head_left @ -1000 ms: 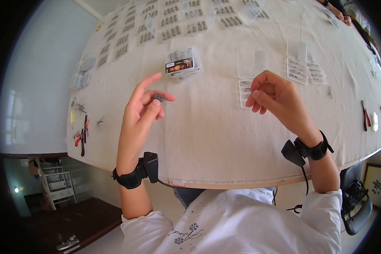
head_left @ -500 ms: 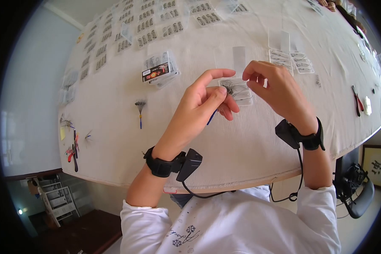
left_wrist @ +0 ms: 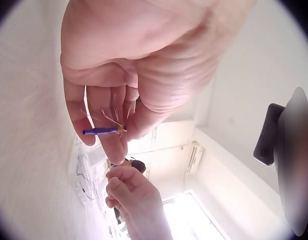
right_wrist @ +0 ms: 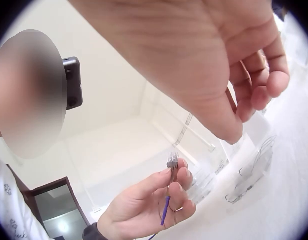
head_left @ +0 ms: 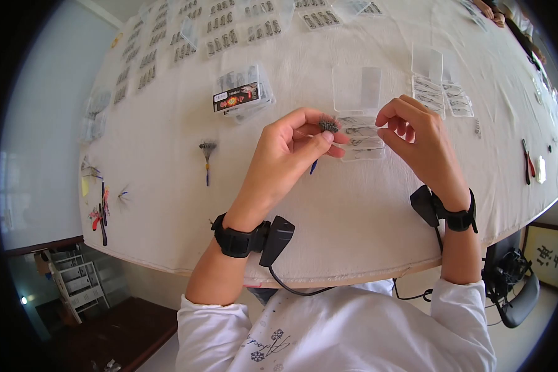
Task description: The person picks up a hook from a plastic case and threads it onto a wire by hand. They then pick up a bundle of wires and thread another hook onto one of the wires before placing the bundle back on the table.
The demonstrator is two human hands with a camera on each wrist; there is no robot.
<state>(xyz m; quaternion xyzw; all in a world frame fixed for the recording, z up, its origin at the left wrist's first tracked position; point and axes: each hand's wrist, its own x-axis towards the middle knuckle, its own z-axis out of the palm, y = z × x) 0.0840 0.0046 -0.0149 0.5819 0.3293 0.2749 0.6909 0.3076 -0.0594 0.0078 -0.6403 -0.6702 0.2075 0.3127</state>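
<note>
My left hand (head_left: 285,146) pinches a bundle of thin wires (right_wrist: 173,163) with small grey beads clustered at its top. A blue tube (left_wrist: 100,131) on the bundle's lower end sticks out below the fingers. Just right of this hand lies a clear plastic case (head_left: 364,157) with its lid folded back, holding long thin wire pieces in rows. My right hand (head_left: 423,139) hovers by the case's right edge, fingers loosely bent, with nothing visible between thumb and fingertips. A similar beaded bundle (head_left: 208,152) with a blue end rests on the tablecloth to the left.
Stacked clear boxes (head_left: 242,96) with a black label stand behind the left hand. Other open cases (head_left: 428,93) lie at right, near pliers (head_left: 528,162). Several cases fill the far side. Tools (head_left: 103,214) lie at the left edge. A chair (head_left: 518,304) stands right of the table.
My left hand has moved right to the open case with a beaded bundle, uncovering the other bundle on the cloth. My right hand has shifted slightly right, off the case's contents.
</note>
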